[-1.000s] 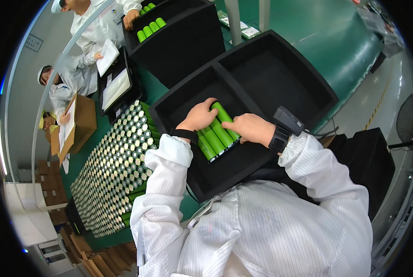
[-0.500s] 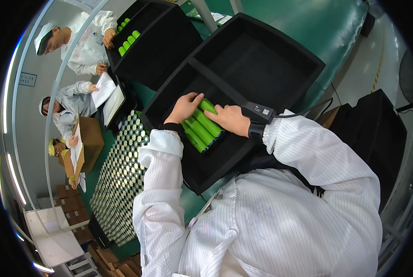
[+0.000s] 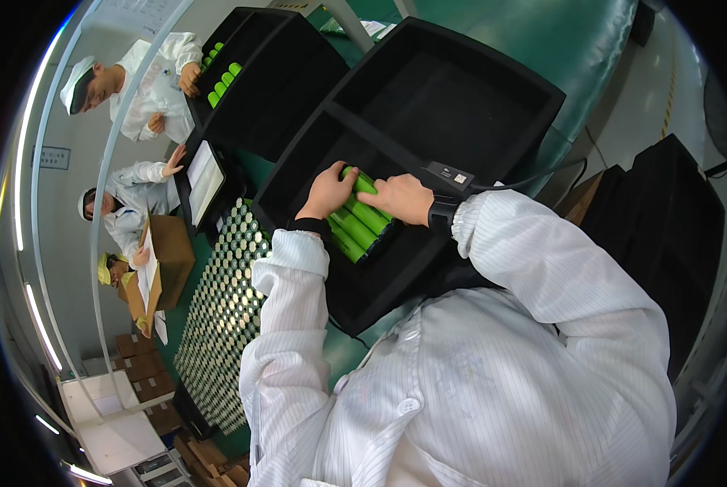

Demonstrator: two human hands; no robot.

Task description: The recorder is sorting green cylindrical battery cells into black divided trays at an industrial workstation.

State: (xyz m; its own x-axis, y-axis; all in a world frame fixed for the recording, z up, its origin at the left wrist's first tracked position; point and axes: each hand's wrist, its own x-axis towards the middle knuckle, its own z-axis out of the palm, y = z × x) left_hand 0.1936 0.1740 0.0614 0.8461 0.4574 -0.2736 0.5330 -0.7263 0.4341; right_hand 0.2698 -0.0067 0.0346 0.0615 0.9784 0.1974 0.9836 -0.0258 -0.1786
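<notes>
Several green cylindrical battery cells (image 3: 355,230) lie side by side in the near compartment of a black divided tray (image 3: 343,292). My left hand (image 3: 327,190) grips the far left part of the group, its thumb and fingers curled over the cells' ends. From the right, my right hand (image 3: 404,199) closes over the cells with its fingertips on their upper side. Both hands press close together, and their fingers hide parts of the cells. A black band sits on each wrist.
Left of the tray stands a dense block of upright cells with pale ends (image 3: 225,300). Beyond it are another black box (image 3: 290,89) with green cells, a cardboard box (image 3: 172,247) and co-workers in white. A cable (image 3: 534,183) runs near my right wrist; black boxes (image 3: 664,219) stand at right.
My hands stay on the green cells with only a slight shift of the fingers. The view has tilted a little. A co-worker's hand has come off the white sheet at the far left.
</notes>
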